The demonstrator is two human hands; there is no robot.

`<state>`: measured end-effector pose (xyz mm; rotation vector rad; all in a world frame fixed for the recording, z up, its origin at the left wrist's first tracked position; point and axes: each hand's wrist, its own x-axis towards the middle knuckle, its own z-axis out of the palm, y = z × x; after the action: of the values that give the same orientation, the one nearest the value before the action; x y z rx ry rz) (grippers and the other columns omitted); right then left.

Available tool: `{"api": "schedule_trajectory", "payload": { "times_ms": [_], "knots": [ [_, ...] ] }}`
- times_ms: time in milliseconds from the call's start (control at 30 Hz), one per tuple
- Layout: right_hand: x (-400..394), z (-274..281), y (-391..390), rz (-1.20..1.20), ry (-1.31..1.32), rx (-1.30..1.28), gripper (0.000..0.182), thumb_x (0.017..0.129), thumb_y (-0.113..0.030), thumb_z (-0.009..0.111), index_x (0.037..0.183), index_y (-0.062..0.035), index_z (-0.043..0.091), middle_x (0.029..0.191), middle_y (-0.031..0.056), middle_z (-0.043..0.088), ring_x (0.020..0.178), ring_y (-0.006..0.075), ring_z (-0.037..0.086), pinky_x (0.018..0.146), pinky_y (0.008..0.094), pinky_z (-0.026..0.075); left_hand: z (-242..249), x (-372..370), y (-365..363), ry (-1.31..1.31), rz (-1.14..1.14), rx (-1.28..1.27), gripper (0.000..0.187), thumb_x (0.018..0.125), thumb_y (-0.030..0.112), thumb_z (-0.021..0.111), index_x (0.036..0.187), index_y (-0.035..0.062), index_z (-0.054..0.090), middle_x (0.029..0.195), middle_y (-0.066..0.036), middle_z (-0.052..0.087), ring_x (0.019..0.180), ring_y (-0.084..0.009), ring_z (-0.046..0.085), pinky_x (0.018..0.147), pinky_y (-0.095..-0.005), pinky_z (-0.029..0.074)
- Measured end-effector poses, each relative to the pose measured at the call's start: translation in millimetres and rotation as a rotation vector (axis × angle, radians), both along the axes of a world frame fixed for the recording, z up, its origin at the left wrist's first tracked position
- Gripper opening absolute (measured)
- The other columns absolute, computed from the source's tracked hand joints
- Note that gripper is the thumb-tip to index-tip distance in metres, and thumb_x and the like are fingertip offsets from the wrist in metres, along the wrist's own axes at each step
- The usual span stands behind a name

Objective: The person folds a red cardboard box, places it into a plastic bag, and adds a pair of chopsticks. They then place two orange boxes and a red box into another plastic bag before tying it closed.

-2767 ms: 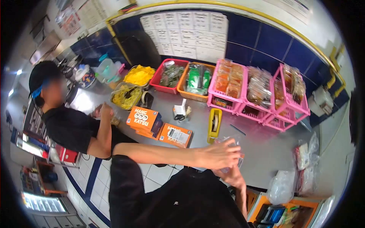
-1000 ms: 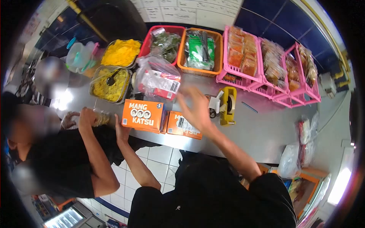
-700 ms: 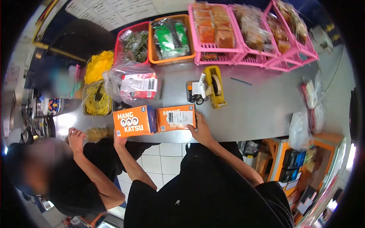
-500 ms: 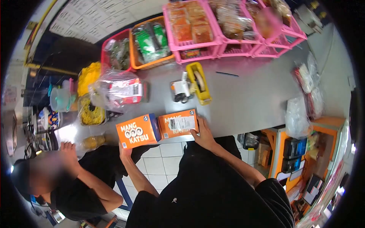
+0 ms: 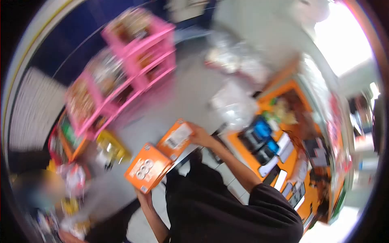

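Observation:
Two orange cardboard food boxes are held up side by side in front of me. My left hand [image 5: 144, 197] grips the lower edge of the left box [image 5: 146, 169], which has white lettering and round drawings on its top. The right box [image 5: 168, 146] carries a white printed label [image 5: 178, 136], and my right hand [image 5: 198, 135] is closed around its right end. The inner sides of the boxes touch or nearly touch. Most of my left fingers are hidden under the left box. Motion blur softens the picture.
Behind the boxes lies a grey metal table [image 5: 188, 91] with pink baskets [image 5: 121, 99] of packed food and a yellow tape dispenser [image 5: 113, 146]. Plastic bags [image 5: 233, 103] sit at its right end. An orange shelf [image 5: 259, 158] holds phones and black devices. Another person [image 5: 38, 190] is at the left.
My view has swung to the right, bringing the orange shelf and its phones closer into sight. Both boxes are still in my hands and appear tilted. The other person now shows less.

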<state>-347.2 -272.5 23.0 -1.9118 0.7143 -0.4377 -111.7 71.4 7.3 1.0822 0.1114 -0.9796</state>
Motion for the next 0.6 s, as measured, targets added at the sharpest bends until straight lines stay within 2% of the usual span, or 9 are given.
{"api": "schedule_trajectory", "payload": {
  "times_ms": [33, 67, 133, 200, 333, 433, 500, 533, 600],
  "knots": [
    [-13, 2, -33, 0.004, -0.075, -0.098, 0.071, 0.082, -0.023, 0.060, 0.149, -0.0106, 0.040, 0.141, 0.0176, 0.053, 0.127, 0.0314, 0.054, 0.104, 0.0389, 0.045, -18, -7, -32, -0.084, -0.092, -0.066, 0.065, 0.101, 0.052, 0.046, 0.148, 0.0078, 0.036, 0.147, -0.010, 0.046, 0.132, -0.0245, 0.049, 0.110, -0.0444, 0.041],
    [-22, -23, -65, -0.034, -0.074, -0.092, 0.078, 0.073, -0.014, 0.064, 0.147, -0.0128, 0.042, 0.134, 0.0211, 0.056, 0.121, 0.0378, 0.055, 0.103, 0.0421, 0.046, -18, -15, -66, -0.095, -0.190, -0.007, 0.069, 0.101, 0.056, 0.044, 0.150, 0.0092, 0.033, 0.149, -0.011, 0.044, 0.132, -0.0246, 0.048, 0.108, -0.0457, 0.043],
    [-25, -51, -119, -0.116, 0.102, -0.170, 0.077, 0.073, -0.018, 0.068, 0.146, -0.0121, 0.043, 0.132, 0.0222, 0.058, 0.119, 0.0371, 0.058, 0.100, 0.0420, 0.048, -19, -30, -121, -0.077, -0.166, -0.037, 0.067, 0.100, 0.060, 0.039, 0.150, 0.0155, 0.035, 0.148, -0.008, 0.046, 0.129, -0.0282, 0.051, 0.099, -0.0502, 0.046],
    [-30, -6, -148, -0.231, 0.423, -0.061, 0.073, 0.073, -0.019, 0.071, 0.140, -0.0057, 0.048, 0.129, 0.0219, 0.060, 0.117, 0.0354, 0.060, 0.099, 0.0422, 0.050, -21, -35, -168, -0.114, -0.187, -0.064, 0.067, 0.099, 0.064, 0.037, 0.148, 0.0184, 0.039, 0.146, -0.007, 0.048, 0.127, -0.0311, 0.053, 0.094, -0.0551, 0.047],
    [-37, 40, -149, -0.179, 0.599, -0.257, 0.060, 0.078, -0.018, 0.070, 0.131, 0.0020, 0.053, 0.125, 0.0219, 0.062, 0.117, 0.0354, 0.060, 0.097, 0.0433, 0.051, -7, -33, -202, -0.260, -0.264, 0.100, 0.074, 0.096, 0.069, 0.038, 0.152, 0.0216, 0.034, 0.152, -0.007, 0.041, 0.134, -0.0301, 0.044, 0.102, -0.0554, 0.040],
    [-68, 75, -122, -0.280, 0.108, -0.549, 0.042, 0.083, -0.013, 0.067, 0.123, -0.0005, 0.059, 0.125, 0.0188, 0.063, 0.114, 0.0333, 0.062, 0.092, 0.0427, 0.054, 12, -42, -203, -0.336, -0.277, 0.222, 0.073, 0.099, 0.065, 0.031, 0.155, 0.0190, 0.025, 0.158, -0.007, 0.029, 0.144, -0.0275, 0.030, 0.107, -0.0511, 0.037],
    [-128, 169, -101, -0.304, -0.061, -0.428, 0.032, 0.083, -0.007, 0.066, 0.115, -0.0023, 0.063, 0.116, 0.0153, 0.068, 0.104, 0.0314, 0.067, 0.085, 0.0405, 0.056, 13, -51, -189, -0.314, -0.120, 0.240, 0.061, 0.101, 0.054, 0.042, 0.146, 0.0126, 0.043, 0.143, -0.011, 0.050, 0.128, -0.0259, 0.051, 0.096, -0.0459, 0.048],
    [-166, 213, -100, -0.342, -0.081, -0.318, 0.026, 0.083, -0.006, 0.067, 0.109, -0.0023, 0.066, 0.108, 0.0140, 0.071, 0.098, 0.0301, 0.069, 0.083, 0.0390, 0.056, -11, -40, -170, -0.385, -0.144, 0.308, 0.063, 0.100, 0.056, 0.043, 0.145, 0.0125, 0.044, 0.141, -0.011, 0.051, 0.125, -0.0260, 0.052, 0.098, -0.0488, 0.045],
    [-244, 282, -97, -0.669, -0.160, -0.638, 0.016, 0.080, -0.001, 0.065, 0.096, -0.0028, 0.068, 0.091, 0.0120, 0.071, 0.081, 0.0254, 0.070, 0.074, 0.0362, 0.056, -46, -32, -156, -0.453, -0.171, 0.363, 0.064, 0.099, 0.057, 0.044, 0.145, 0.0124, 0.046, 0.139, -0.012, 0.052, 0.123, -0.0261, 0.052, 0.100, -0.0517, 0.042]
  ]
}}
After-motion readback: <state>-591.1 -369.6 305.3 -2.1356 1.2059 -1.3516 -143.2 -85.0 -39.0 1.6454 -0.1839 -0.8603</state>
